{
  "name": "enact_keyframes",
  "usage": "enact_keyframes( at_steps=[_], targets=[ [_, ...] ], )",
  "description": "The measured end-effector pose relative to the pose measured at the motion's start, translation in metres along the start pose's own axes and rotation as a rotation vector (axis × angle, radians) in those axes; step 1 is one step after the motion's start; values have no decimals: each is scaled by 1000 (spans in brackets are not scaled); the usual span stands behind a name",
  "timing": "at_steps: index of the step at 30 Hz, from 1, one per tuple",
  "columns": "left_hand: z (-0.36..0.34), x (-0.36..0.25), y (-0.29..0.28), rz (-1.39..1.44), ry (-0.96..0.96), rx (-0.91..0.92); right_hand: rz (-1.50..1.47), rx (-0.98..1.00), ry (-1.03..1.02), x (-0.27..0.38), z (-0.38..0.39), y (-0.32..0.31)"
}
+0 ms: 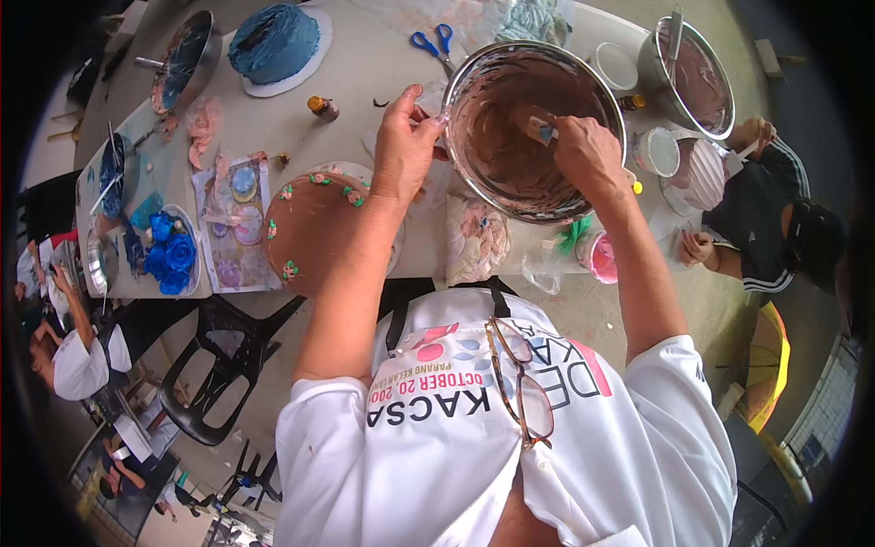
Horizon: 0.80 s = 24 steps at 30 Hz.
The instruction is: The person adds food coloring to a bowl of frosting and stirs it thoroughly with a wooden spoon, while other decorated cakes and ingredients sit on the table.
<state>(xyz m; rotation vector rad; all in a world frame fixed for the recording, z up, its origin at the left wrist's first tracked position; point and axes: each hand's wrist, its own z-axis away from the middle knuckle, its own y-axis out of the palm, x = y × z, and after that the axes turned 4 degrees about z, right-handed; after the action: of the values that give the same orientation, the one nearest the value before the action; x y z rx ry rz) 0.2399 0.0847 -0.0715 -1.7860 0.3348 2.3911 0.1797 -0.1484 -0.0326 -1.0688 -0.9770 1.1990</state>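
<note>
My left hand [404,146] grips the near-left rim of a large metal mixing bowl [483,68] smeared with brown frosting. Inside the bowl, my right hand [588,155] is closed on a spatula [538,123] coated in the same frosting. A round brown-frosted cake [314,228] with small pink and green flowers along its edge sits on the table just below my left forearm. A piece of cake with pale piped frosting [476,242] lies in front of the bowl.
A blue cake [273,41], blue scissors [433,41], a small brown bottle [323,108], blue frosting roses [170,255] and a second metal bowl [697,77] sit on the table [365,64]. A person in black [775,228] crouches at right. A black plastic chair [223,356] stands below the table.
</note>
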Motion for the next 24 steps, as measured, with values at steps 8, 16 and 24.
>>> enact_keyframes(
  at_steps=[8,16,24],
  targets=[
    [51,31,41,-383,150,-176,-35,59,-12,0,-14,17],
    [49,-8,30,-152,122,-43,18,63,92,-15,-30,13],
    [26,11,13,-163,99,-7,48,-79,-248,-7,-40,5]
  ],
)
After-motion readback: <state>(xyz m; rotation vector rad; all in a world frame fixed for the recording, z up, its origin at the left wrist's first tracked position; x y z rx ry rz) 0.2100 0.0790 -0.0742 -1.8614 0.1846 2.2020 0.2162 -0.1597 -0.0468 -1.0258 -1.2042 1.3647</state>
